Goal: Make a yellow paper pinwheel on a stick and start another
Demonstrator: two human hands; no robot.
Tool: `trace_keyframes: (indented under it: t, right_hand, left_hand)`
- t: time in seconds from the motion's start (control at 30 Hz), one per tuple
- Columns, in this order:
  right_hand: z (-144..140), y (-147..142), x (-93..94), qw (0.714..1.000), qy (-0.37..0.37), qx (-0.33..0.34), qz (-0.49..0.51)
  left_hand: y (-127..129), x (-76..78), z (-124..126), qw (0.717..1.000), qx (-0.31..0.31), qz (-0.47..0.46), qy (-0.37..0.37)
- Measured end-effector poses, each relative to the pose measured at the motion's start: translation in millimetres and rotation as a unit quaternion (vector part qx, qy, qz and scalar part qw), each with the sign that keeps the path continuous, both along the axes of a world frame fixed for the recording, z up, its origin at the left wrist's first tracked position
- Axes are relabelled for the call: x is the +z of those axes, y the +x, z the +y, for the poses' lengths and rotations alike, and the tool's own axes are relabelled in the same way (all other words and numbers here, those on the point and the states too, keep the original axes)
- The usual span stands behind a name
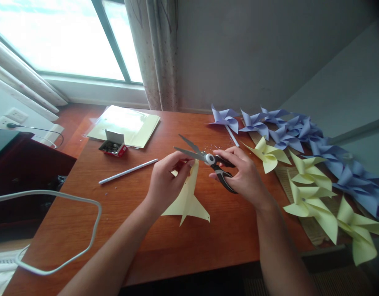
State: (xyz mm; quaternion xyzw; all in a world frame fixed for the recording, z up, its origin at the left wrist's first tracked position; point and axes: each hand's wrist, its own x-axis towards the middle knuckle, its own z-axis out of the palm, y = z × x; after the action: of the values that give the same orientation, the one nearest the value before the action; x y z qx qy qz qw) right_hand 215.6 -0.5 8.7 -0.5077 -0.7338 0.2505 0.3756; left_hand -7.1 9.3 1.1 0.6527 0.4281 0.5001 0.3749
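My left hand (173, 172) pinches the upper part of a pale yellow paper piece (189, 197), cut into pointed flaps that hang over the table. A small hole shows near its lower right tip. In my right hand (241, 172) is a pair of scissors (209, 159) with black and grey handles. Its blades are spread apart and point left, just above my left fingertips. My left fingers hide the spot where the paper is gripped, and I cannot tell whether a blade touches it.
Finished yellow pinwheels (309, 201) and purple pinwheels (284, 131) crowd the right side. A paper stick (127, 171), an opened small box of metal bits (113, 146) and stacked yellow sheets (146, 131) lie left. A white cable (96, 222) loops over the table's left edge.
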Motion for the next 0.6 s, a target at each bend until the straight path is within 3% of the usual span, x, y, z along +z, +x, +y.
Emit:
trace_keyframes:
  t: [0.13,0.27,0.47,0.6]
  right_hand:
    - [2,1,-0.6,0.985,-0.125,-0.058,0.101]
    - [3,5,5.6,0.951,-0.251,-0.044,0.173]
    - [6,9,2.0,0.94,-0.274,-0.087,0.183]
    - [9,15,-12.7,0.961,-0.236,-0.094,0.106]
  left_hand:
    - [1,-0.4,0,1.0,-0.002,-0.014,-0.015]
    - [0,-0.9,0,0.999,0.006,-0.027,-0.034]
    - [0,-2.3,2,0.998,0.006,-0.045,-0.052]
    - [0,-3.6,2,0.995,0.001,-0.064,-0.073]
